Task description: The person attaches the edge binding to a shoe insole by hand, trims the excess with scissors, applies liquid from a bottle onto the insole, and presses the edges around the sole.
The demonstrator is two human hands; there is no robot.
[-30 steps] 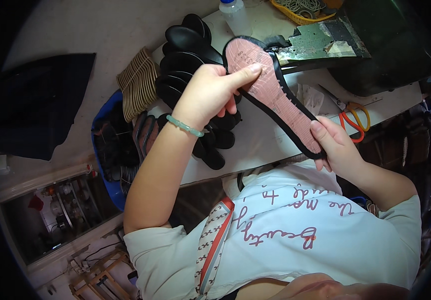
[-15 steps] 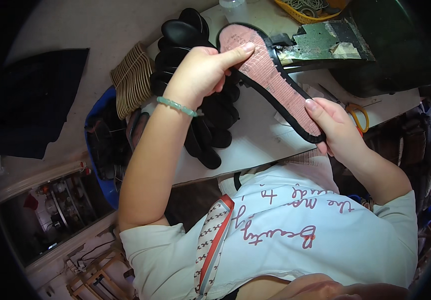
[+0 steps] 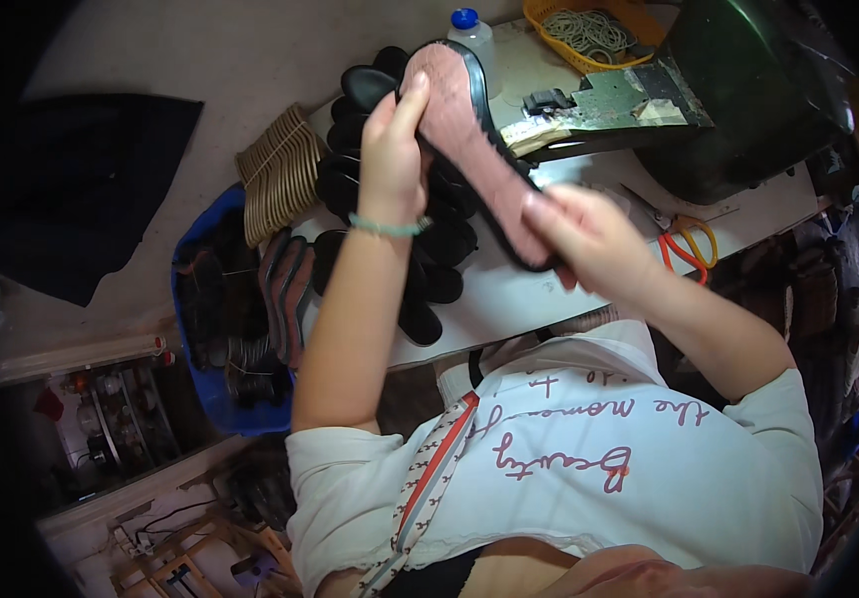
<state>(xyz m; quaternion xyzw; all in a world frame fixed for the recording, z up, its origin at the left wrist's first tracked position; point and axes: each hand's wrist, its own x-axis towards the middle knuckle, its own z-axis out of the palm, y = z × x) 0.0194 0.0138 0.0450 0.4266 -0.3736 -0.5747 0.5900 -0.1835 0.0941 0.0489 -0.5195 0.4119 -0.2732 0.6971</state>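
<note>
Fingers (image 3: pixel 413 97) pinch sole (image 3: pixel 471 143): left hand (image 3: pixel 393 162) broad end, right hand (image 3: pixel 594 239) narrow.

Black-edged pink shoe sole (image 3: pixel 471 130), pale green bracelet (image 3: pixel 380 228), yellow basket (image 3: pixel 587 66), blue tub (image 3: pixel 218 411)

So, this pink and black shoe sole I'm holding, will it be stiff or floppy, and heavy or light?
The sole is probably fairly stiff: it spans from your left hand to your right hand without visible sag. It is likely light, being thin. Its flat shape makes rolling unlikely.
</note>
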